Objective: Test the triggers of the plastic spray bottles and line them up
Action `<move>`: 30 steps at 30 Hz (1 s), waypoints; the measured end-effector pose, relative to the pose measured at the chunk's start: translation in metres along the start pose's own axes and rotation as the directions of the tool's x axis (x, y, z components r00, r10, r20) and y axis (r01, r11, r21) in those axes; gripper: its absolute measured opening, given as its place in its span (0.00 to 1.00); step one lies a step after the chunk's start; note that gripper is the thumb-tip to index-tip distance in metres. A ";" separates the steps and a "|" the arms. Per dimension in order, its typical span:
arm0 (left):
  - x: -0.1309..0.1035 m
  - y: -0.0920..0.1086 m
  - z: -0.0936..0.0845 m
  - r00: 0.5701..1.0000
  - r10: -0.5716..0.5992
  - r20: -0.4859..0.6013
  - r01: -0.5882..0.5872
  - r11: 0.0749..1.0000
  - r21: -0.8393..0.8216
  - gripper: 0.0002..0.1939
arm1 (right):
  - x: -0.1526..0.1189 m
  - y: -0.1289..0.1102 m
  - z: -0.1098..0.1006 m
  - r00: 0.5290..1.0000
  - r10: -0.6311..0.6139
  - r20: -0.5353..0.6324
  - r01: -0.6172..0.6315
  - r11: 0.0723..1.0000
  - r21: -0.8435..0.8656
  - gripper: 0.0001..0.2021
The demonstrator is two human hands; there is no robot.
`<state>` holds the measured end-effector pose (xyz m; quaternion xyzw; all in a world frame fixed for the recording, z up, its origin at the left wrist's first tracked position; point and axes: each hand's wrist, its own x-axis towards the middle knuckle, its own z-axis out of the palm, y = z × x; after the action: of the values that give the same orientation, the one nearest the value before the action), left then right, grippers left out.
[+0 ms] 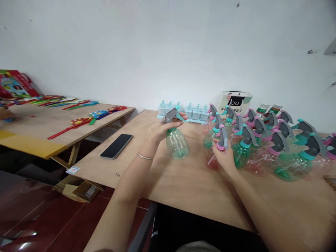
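Note:
My left hand (160,131) is wrapped round the neck of a pale green spray bottle (177,144) with a grey and teal trigger head, near the middle of the wooden table (168,178). To its right, my right hand (224,154) grips a red spray bottle (212,160) just below its grey and pink head. This bottle stands at the left front of a group of similar green and red spray bottles (240,154). A gap of bare wood separates the two held bottles.
A black phone (117,146) lies left on the table. Light blue popsicle moulds (196,112) and a printed box (235,101) stand against the wall. The left table (39,134) holds colourful flower-shaped clappers (78,122); a person's hand (5,112) shows at its far left.

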<state>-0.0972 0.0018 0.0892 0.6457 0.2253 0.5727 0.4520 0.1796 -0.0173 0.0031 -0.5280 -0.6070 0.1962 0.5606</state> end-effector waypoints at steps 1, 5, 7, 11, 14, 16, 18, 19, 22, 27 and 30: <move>0.002 0.010 0.006 1.000 0.013 -0.004 -0.013 0.998 -0.054 0.22 | 0.000 0.001 0.000 1.000 0.007 0.002 -0.007 1.000 0.005 0.22; 0.005 0.034 0.018 0.999 -0.034 0.005 0.034 0.986 -0.163 0.22 | -0.001 0.001 -0.001 1.000 -0.019 -0.008 0.020 1.000 0.012 0.18; 0.004 0.035 0.019 0.995 -0.096 0.012 0.097 0.980 -0.176 0.19 | -0.001 0.001 0.000 0.999 -0.033 -0.014 0.033 0.999 0.016 0.17; 0.002 0.027 0.022 0.990 -0.134 -0.045 0.123 0.974 -0.192 0.13 | -0.001 -0.001 0.000 0.999 -0.033 -0.001 0.033 0.999 0.025 0.17; 0.000 0.021 0.027 0.986 -0.142 -0.090 0.120 0.969 -0.215 0.08 | -0.002 -0.001 0.000 0.999 -0.045 -0.004 0.045 0.998 0.041 0.16; -0.001 0.019 0.031 0.981 -0.178 -0.078 0.158 0.962 -0.221 0.06 | -0.002 -0.001 0.000 0.998 -0.056 -0.018 0.057 0.998 0.036 0.16; -0.002 0.018 0.035 0.977 -0.207 -0.049 0.192 0.957 -0.216 0.07 | -0.001 -0.001 0.000 0.998 -0.058 -0.031 0.059 0.998 0.023 0.17; -0.002 0.018 0.036 0.978 -0.207 -0.040 0.194 0.957 -0.216 0.08 | -0.001 -0.001 0.000 0.998 -0.056 -0.032 0.057 0.998 0.018 0.17; -0.001 0.016 0.039 0.980 -0.194 -0.037 0.181 0.957 -0.228 0.11 | -0.001 0.000 0.001 0.998 -0.058 -0.032 0.058 0.998 0.016 0.17; -0.002 0.008 0.041 0.963 -0.194 -0.188 0.139 0.952 -0.274 0.05 | 0.000 0.001 0.001 0.997 -0.071 -0.041 0.072 0.997 0.012 0.16; -0.003 0.003 0.042 0.971 -0.172 -0.168 0.125 0.958 -0.257 0.07 | 0.000 0.002 0.001 0.998 -0.047 -0.039 0.047 0.999 0.007 0.18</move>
<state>-0.0592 -0.0157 0.0929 0.5091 0.2430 0.6189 0.5466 0.1792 -0.0161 0.0010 -0.5149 -0.6074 0.1752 0.5790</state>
